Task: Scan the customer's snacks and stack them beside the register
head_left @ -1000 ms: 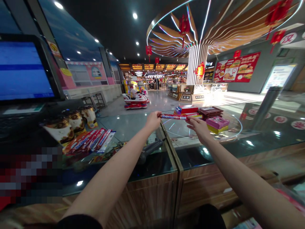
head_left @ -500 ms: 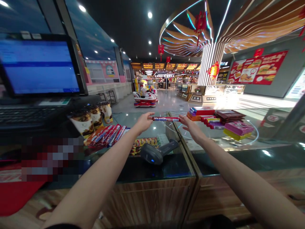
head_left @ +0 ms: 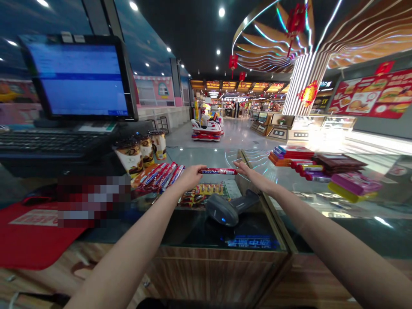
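A red Mentos roll [head_left: 218, 171] is held level above the glass counter [head_left: 206, 231], one end in each hand. My left hand [head_left: 189, 177] pinches its left end. My right hand [head_left: 249, 171] grips its right end with the fingertips. Just left of my left hand lie several more Mentos rolls [head_left: 161, 175] side by side on the counter. Below the held roll rests a grey barcode scanner [head_left: 230, 208] with a blue light.
A monitor with a blue screen [head_left: 80, 79] and a keyboard [head_left: 41, 142] stand at the left, with paper cups [head_left: 141, 155] beside them. Stacked candy bars and boxes [head_left: 322, 168] sit on the right glass case. A red mat [head_left: 28, 234] lies at the near left.
Both hands have carried the Mentos roll leftward and lower, from beside the candy stack on the right case to above the scanner, near the row of Mentos rolls.
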A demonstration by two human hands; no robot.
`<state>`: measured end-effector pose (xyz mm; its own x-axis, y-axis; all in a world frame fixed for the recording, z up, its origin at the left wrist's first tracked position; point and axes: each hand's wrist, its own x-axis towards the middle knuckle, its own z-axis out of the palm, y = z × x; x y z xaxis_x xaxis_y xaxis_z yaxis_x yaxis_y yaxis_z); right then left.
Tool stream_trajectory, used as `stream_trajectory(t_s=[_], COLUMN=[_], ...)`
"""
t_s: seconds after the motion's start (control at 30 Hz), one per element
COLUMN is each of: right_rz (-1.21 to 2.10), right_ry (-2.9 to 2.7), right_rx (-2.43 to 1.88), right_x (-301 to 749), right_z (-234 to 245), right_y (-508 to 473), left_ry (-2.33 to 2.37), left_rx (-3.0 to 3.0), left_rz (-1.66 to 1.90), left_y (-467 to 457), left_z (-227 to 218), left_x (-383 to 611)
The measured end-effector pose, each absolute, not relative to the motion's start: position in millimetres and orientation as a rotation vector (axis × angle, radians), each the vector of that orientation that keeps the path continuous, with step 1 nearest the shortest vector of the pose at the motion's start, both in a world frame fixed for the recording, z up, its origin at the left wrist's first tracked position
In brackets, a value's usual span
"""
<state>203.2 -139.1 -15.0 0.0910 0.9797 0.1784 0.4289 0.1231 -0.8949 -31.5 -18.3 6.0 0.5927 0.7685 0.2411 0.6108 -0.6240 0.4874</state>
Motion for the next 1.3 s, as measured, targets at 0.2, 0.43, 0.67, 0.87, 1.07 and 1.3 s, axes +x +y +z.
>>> stream_trajectory(t_s=[0.2, 0.43, 0.67, 0.87, 1.07, 1.3], right_rz=[0.831, 0.820, 0.768, 0.596, 0.687, 0.657], right_ry=[-1.566, -1.630, -1.681, -1.907, -2.151, -2.393], right_rx=[-1.473, -1.438, -1.447, -1.623, -1.661, -1.531], right_x=[204, 212, 210, 214, 219, 190], right_z=[-23, -36, -40, -7, 23, 18], right_y=[-130, -122, -122, -145, -178, -190], left_ry=[1.192, 1.200, 1.321, 1.440, 1.338, 1.273], left_rx=[2.539, 2.692, 2.773, 2.822, 2.920, 2.964], left_rz=[0.499, 0.506, 0.473, 0.405, 0.419, 0.355], left_y=[-21, -13, -11, -19, -19, -19], left_z=[-1, -12, -17, -14, -16, -17], left_x=[-38, -46, -48, -48, -44, -39])
